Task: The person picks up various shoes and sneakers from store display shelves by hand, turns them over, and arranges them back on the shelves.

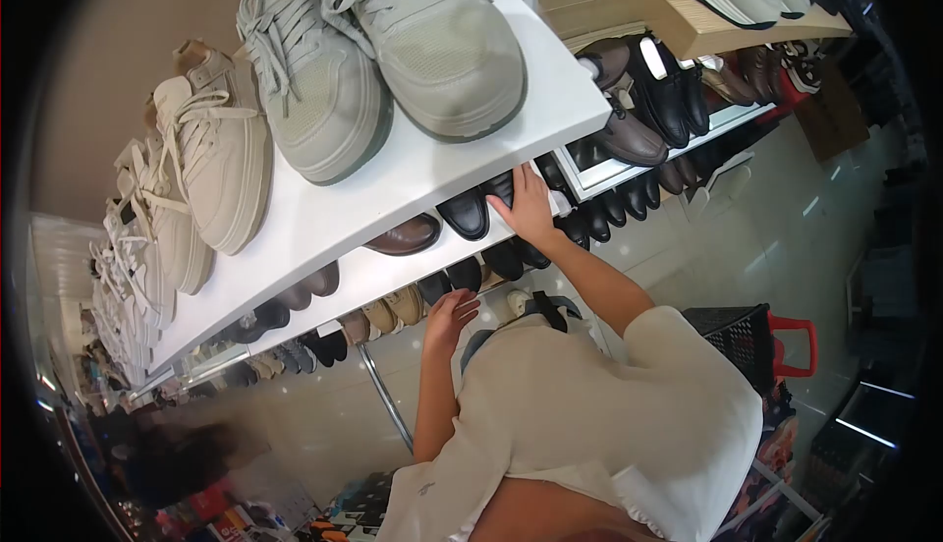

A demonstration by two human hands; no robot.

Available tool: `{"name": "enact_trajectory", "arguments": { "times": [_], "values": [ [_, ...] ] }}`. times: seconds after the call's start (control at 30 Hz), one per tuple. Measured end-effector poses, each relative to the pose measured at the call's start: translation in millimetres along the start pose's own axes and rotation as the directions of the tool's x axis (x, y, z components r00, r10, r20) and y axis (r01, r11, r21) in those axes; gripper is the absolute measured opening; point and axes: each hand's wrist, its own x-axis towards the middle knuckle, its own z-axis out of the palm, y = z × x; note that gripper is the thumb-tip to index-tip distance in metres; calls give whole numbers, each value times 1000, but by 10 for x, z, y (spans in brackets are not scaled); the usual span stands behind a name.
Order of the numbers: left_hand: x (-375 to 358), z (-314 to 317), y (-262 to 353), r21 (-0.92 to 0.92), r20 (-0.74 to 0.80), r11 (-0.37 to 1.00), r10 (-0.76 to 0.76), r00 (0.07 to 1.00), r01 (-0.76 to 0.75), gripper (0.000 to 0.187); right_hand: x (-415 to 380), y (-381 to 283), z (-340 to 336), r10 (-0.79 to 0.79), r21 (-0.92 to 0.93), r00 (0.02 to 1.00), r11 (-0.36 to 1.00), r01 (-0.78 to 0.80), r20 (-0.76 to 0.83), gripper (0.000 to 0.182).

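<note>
White top shelf (550, 80) is easily the biggest thing here, one long slab running diagonally. Next down is one cream shirt (609, 414), worn by the person whose two bare arms reach forward. Then one black basket (732, 341) with one red handle (812, 345), off to the right.

Shoe-wise, two big pale grey sneakers (447, 60) sit side by side up front on that slab, laces tied. A line of cream sneakers (228, 173) trails off to the left of them, but they overlap so much I can't give you a solid number.

Under the slab's edge there's one lower shelf (359, 272). Two black dress shoes (464, 216) are next to each other on it, with one brown shoe (408, 235) just left of them, partly covered by the slab.

Smallest of the lot, the two hands. Right hand (530, 210) is on the right-hand one of those black shoes, fingers stretched along it; honestly can't tell if it's gripping or just touching. Left hand (450, 324) is loose and empty as far as I can see, fingers a bit bent, near the dark shoes (433, 288) one level further down.
</note>
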Motion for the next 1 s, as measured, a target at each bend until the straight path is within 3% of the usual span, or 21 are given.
{"name": "enact_trajectory", "arguments": {
  "times": [0.1,0.2,0.27,0.33,0.37,0.47,0.53,0.57,0.6,0.63,0.73,0.8,0.9,0.97,1.0],
  "values": [
    [55,-236,-220,3,-37,1000,17,999,-17,42,27,-50,-93,-29,23,998,999,31,-64,93],
    [156,-703,-664,116,-186,991,85,979,-64,39,-27,-66,-193,50,104,998,993,-53,33,88],
    [129,-1042,-1105,192,-334,980,21,942,46,42,-158,9,-225,78,145,994,985,-88,76,83],
    [105,-1607,-1780,129,-506,935,-223,833,329,26,-350,25,-333,124,199,987,970,-143,103,74],
    [208,-2153,-2458,-19,-511,897,-389,767,442,19,-488,40,-403,178,183,980,964,-193,93,70],
    [-364,-2013,-2818,63,-553,771,-502,665,634,22,-1005,106,-723,296,169,953,945,-282,-68,62],
    [-653,-1906,-3066,105,-535,725,-536,653,680,24,-1413,284,-894,489,248,870,852,-462,-61,58],
    [-751,-1876,-3190,128,-525,707,-547,652,696,25,-1637,429,-970,512,169,856,852,-495,-72,58],
    [-859,-1833,-3268,145,-514,699,-552,657,700,26,-1777,463,-1172,566,184,824,814,-551,-35,53],
    [-914,-1801,-3303,169,-501,696,-549,669,698,27,-1932,544,-1286,581,209,808,806,-554,-100,53],
    [-907,-1633,-3270,233,-455,735,-496,740,636,30,-2044,739,-1710,628,265,750,774,-575,-207,50],
    [-738,-1385,-2994,313,-379,808,-376,845,500,32,-1885,795,-2065,659,320,711,747,-582,-246,49],
    [-461,-628,-2023,392,-117,914,-63,991,104,38,-1256,920,-2580,598,411,738,786,-462,-313,47],
    [-538,67,-1137,370,128,906,170,977,-206,37,-694,827,-2996,489,472,775,835,-283,-400,43],
    [-557,325,-775,308,278,884,269,922,-351,32,-399,640,-3286,473,503,777,831,-237,-416,43]
  ]
}}
